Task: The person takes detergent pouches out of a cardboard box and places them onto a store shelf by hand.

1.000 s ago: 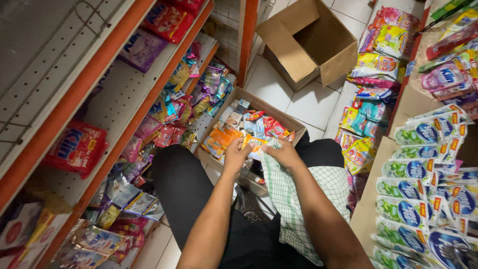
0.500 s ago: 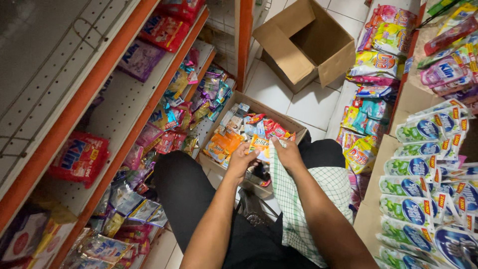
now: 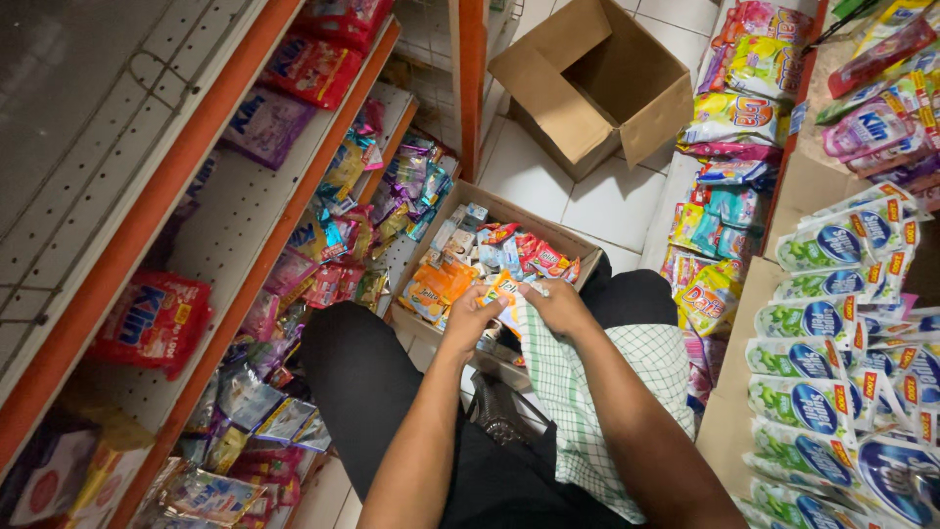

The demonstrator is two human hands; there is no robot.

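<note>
I am squatting on a tiled shop floor over a shallow cardboard box (image 3: 578,247) full of small colourful sachets. My left hand (image 3: 470,315) and my right hand (image 3: 556,304) meet at the box's near edge, both closed around an orange-and-white sachet pack (image 3: 505,290) held between them. A green-and-white checked cloth (image 3: 578,387) hangs over my right thigh, under my right wrist. Orange packets (image 3: 443,282) lie in the box just left of my left hand.
Orange-edged shelves (image 3: 147,225) with sachet strips and red packs run along the left. An empty open carton (image 3: 597,83) stands on the floor beyond. Detergent bags (image 3: 729,118) and rows of green-and-blue pouches (image 3: 832,333) line the right side.
My view has shifted slightly and my hands have drawn a little closer to me at the box's near edge, still working the same sachet pack.
</note>
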